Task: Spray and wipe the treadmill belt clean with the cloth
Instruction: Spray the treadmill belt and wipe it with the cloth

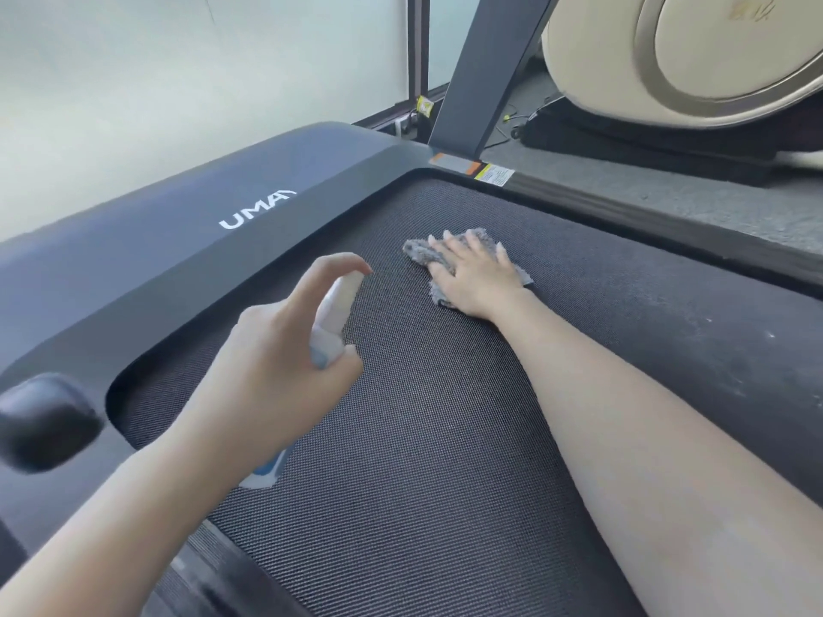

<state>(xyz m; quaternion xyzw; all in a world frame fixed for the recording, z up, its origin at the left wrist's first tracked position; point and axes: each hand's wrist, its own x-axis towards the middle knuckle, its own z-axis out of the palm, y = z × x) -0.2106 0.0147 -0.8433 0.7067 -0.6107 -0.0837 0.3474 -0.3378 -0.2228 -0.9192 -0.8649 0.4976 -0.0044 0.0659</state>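
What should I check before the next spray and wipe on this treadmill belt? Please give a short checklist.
1. Left hand grips the spray bottle: ok.
2. Nozzle aimed at the treadmill belt: cannot tell, it is blurred under the index finger.
3. Cloth lies on the belt: ok.
4. Right hand presses flat on the cloth: ok.
5. Belt wet with spray: cannot tell.
6. Right side rail clean: not ok, white specks show.

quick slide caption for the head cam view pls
Treadmill cleaning: left hand grips a spray bottle above the treadmill belt while the right hand presses a grey cloth flat on it.
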